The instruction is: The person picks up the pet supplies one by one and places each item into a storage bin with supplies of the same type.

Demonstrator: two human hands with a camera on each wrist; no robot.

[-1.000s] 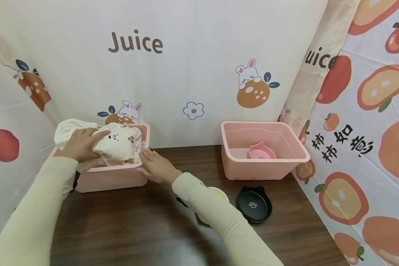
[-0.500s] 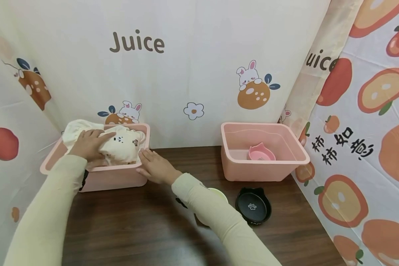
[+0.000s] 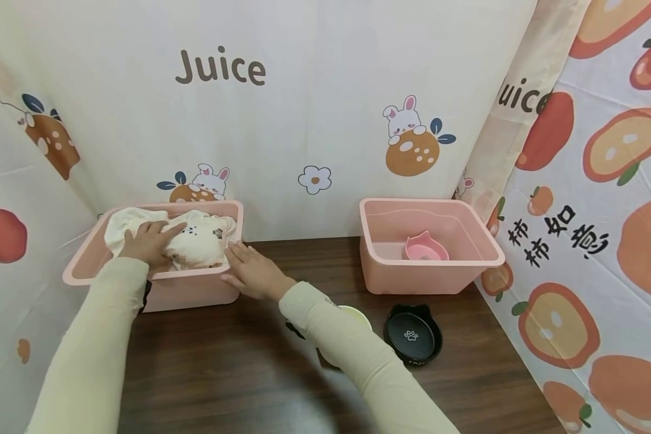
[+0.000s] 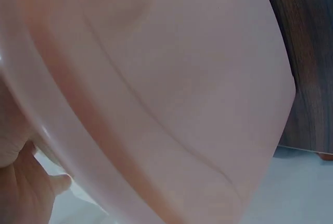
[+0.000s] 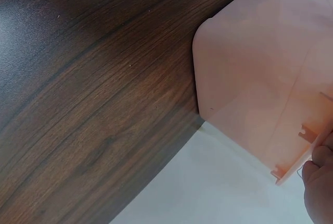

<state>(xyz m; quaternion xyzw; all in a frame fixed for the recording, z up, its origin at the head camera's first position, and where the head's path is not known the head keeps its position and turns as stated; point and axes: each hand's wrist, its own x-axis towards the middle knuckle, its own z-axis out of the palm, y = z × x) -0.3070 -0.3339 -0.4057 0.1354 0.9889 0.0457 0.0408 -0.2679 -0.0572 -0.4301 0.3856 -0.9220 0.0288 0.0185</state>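
Note:
A cream cloth garment with small printed animals lies bunched inside the left pink plastic bin. My left hand presses on the garment with spread fingers, over the bin's front rim. Only part of that hand shows past the rim in the left wrist view, where the bin's outer wall takes up most of the frame. With fingers extended, my right hand rests at the bin's front right corner. The right wrist view shows the bin's end wall and a bit of the right hand at its rim.
A second pink bin at the back right holds a pink cat-eared bowl. A black cat-eared bowl stands in front of it on the dark wood table. My right sleeve partly covers a pale yellow-green bowl.
My left hand has moved right and slightly down, and the garment's left end has gone from over the rim down into the bin. The right hand stays at the corner.

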